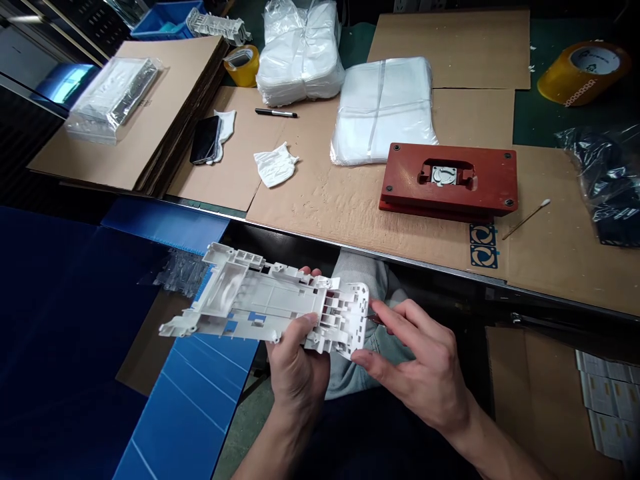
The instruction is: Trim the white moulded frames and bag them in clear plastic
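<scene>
My left hand grips a white moulded plastic frame by its lower edge, thumb on top and fingers underneath. The frame is held tilted above my lap, its long side running left to right, with slots and clips at the right end. At that end is my right hand, fingers bent. Its thumb touches the frame's lower right corner, and the index finger lies close to the end edge. Something small and dark shows under the index finger, pointing at that edge; its kind cannot be made out.
On the cardboard-covered table lie a red fixture block, a cotton swab, wrapped white bundles, a pen, a phone and yellow tape rolls. Blue plastic sheeting is at left; white parts sit lower right.
</scene>
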Action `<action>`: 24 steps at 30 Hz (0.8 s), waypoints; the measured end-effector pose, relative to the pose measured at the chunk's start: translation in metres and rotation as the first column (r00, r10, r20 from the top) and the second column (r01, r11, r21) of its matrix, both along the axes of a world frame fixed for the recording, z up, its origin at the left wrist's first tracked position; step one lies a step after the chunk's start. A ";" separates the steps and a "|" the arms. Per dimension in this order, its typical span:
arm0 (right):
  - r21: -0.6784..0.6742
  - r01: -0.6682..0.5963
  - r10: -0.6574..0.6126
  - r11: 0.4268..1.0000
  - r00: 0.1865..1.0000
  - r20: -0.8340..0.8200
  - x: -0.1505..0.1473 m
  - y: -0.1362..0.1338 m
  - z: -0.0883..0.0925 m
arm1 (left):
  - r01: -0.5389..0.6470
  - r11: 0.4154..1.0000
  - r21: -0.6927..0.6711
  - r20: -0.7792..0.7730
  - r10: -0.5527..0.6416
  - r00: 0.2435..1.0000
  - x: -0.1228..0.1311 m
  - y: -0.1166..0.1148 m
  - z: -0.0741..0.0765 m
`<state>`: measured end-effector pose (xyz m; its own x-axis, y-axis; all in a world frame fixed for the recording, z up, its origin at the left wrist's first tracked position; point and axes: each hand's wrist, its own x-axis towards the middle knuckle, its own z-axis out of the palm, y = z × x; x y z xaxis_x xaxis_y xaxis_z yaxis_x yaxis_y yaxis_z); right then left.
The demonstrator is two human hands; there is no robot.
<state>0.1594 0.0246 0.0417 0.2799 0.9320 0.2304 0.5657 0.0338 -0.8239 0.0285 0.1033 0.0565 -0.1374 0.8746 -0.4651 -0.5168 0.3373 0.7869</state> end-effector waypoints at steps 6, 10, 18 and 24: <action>0.023 0.020 -0.020 1.000 1.000 0.016 -0.002 -0.002 -0.001 | -0.007 1.000 0.002 -0.041 0.007 0.999 0.003 -0.001 0.004; 0.081 0.031 -0.034 0.996 0.999 0.039 -0.005 -0.002 -0.001 | 0.003 1.000 0.014 -0.068 -0.002 0.998 0.003 -0.001 0.003; 0.002 -0.113 0.113 0.994 0.983 -0.145 0.010 -0.017 -0.017 | 0.090 0.995 0.054 -0.076 -0.086 0.993 -0.007 0.009 -0.010; -0.185 0.139 -0.133 0.973 0.990 0.042 0.066 -0.013 -0.032 | 0.467 0.881 -0.081 0.208 -0.443 0.872 -0.026 0.009 -0.007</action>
<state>0.2254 0.0114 0.0093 0.4026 0.9130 0.0658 0.5783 -0.1980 -0.7914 0.0026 0.1124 0.0498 0.3567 0.7530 -0.5530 -0.4091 0.6580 0.6322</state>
